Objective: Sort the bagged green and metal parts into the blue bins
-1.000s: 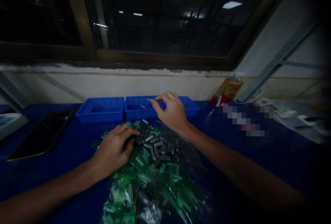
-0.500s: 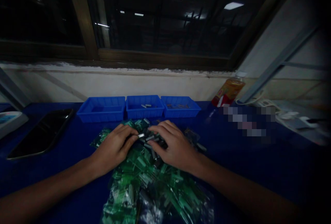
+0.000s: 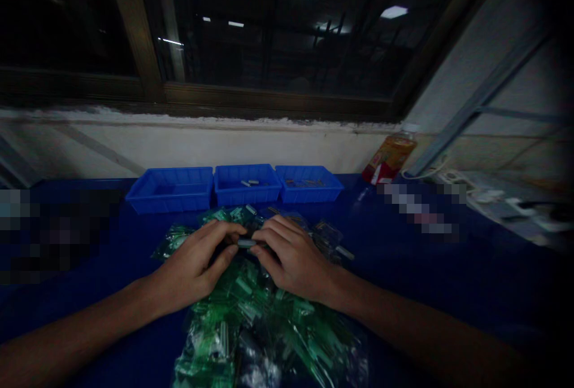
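Note:
A small metallic piece (image 3: 246,244) lies level between my two hands, its ends at the fingertips. My left hand (image 3: 201,262) pinches its left end between thumb and fingers. At its right end, my right hand (image 3: 293,256) grips it the same way. Beneath and in front of both hands spreads a heap of green plastic packets (image 3: 251,298) with small slim pieces in them. More green packets (image 3: 173,240) lie left of my left hand, and clear packets (image 3: 327,235) lie beyond my right hand.
Three blue trays stand in a row behind the heap: left (image 3: 173,199), middle (image 3: 246,196), with a few small pieces, and right (image 3: 311,195), with thin pieces. A bottle (image 3: 390,155) stands at the back right, near cables (image 3: 484,191).
The fingertips of my hands have come together on the metallic piece, which my left hand alone held before. The whole view has shifted slightly.

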`<state>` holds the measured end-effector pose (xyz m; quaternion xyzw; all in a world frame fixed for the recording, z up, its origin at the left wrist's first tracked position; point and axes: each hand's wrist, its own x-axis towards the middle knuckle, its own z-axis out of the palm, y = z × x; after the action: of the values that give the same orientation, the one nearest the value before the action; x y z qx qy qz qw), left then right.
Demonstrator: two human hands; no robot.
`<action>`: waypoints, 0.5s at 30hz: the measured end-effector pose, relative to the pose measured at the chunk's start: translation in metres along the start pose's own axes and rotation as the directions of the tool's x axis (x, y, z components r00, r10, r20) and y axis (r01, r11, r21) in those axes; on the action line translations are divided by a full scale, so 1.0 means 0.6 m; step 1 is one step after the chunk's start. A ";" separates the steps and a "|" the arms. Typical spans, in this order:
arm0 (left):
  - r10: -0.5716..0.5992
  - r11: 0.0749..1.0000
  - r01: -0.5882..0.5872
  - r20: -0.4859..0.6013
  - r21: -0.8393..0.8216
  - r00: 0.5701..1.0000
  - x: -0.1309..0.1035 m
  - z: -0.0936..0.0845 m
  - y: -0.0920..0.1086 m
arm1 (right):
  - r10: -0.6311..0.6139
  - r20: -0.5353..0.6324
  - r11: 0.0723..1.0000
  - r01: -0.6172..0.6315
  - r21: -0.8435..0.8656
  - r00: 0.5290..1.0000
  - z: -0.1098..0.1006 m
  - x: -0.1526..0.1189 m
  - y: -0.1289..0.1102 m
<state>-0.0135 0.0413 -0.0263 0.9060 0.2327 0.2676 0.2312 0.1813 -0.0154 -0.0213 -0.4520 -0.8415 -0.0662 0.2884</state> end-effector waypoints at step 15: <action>0.045 0.996 -0.046 0.011 0.072 0.999 0.004 -0.004 0.005 | -0.027 -0.018 0.999 0.028 0.036 0.999 -0.003 -0.001 -0.004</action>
<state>-0.0121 0.0411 -0.0220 0.9200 0.2205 0.2601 0.1933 0.1805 -0.0179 -0.0195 -0.4345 -0.8462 -0.0586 0.3029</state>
